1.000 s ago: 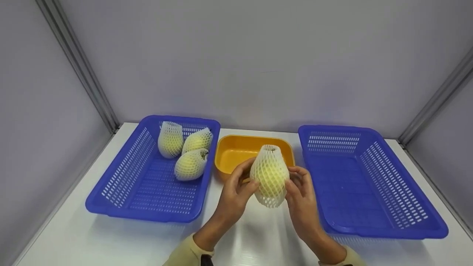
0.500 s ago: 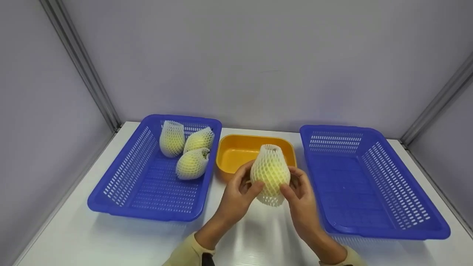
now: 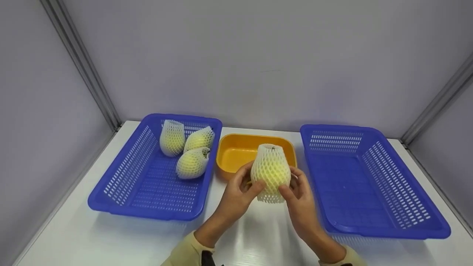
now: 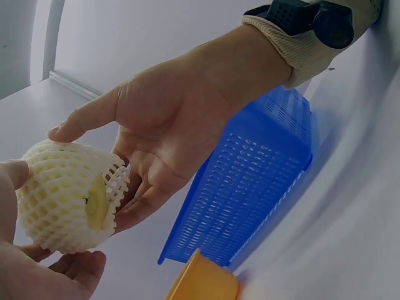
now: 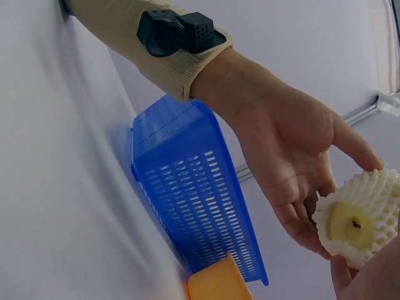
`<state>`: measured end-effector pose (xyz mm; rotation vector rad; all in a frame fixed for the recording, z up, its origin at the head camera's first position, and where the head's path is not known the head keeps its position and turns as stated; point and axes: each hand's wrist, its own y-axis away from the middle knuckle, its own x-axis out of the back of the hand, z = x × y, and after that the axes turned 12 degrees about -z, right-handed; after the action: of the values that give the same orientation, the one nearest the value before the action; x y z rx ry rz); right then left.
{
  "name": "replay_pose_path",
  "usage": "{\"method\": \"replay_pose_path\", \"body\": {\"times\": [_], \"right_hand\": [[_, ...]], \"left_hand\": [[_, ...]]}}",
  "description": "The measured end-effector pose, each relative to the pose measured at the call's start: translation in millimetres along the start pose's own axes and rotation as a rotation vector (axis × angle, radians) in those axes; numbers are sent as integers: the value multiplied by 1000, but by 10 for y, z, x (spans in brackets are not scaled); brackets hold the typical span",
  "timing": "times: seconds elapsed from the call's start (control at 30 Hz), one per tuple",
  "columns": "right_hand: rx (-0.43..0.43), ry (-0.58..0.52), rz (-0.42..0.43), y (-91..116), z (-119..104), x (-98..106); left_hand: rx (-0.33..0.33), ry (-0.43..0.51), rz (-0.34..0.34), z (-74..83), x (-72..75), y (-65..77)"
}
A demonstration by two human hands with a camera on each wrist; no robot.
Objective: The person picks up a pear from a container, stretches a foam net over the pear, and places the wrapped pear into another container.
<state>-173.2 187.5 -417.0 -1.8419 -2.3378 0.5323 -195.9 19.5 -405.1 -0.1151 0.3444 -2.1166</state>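
A pear (image 3: pixel 271 171) in a white foam net sleeve is held up over the front of the table, between both hands. My left hand (image 3: pixel 235 194) grips its left side, thumb on the near face and the other fingers behind. From the other side my right hand (image 3: pixel 303 203) holds it the same way, thumb low on the near face. Both wrist views show a yellow-green end of the pear (image 4: pixel 97 203) bare inside the sleeve's open end, with a small dark spot (image 5: pixel 356 223) in its middle. In the head view, fingers behind the pear are partly hidden.
On the left, a blue basket (image 3: pixel 147 213) holds three more net-sleeved pears (image 3: pixel 192 164). Another blue basket (image 3: pixel 388 232), with nothing in it, stands on the right. Between them sits an orange bin (image 3: pixel 236 157), partly behind my hands. Grey walls (image 3: pixel 236 66) enclose the white table (image 3: pixel 255 240).
The pear stays in both hands and tilts slightly, its sleeve's lower edge now a little higher. My right thumb has slid inward across the near face. The baskets and bin stay put.
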Motion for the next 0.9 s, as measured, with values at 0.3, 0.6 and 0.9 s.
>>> {"method": "replay_pose_path", "body": {"times": [0.3, 0.6, 0.9], "right_hand": [[-7, 12, 73, -22, -16, 24], [-18, -19, 35, -14, 18, 23], [-35, 19, 103, -30, 21, 49]], "left_hand": [[-64, -27, 38, 30, 56, 0], [2, -49, 18, -9, 50, -12], [-57, -36, 21, -25, 54, -5]]}}
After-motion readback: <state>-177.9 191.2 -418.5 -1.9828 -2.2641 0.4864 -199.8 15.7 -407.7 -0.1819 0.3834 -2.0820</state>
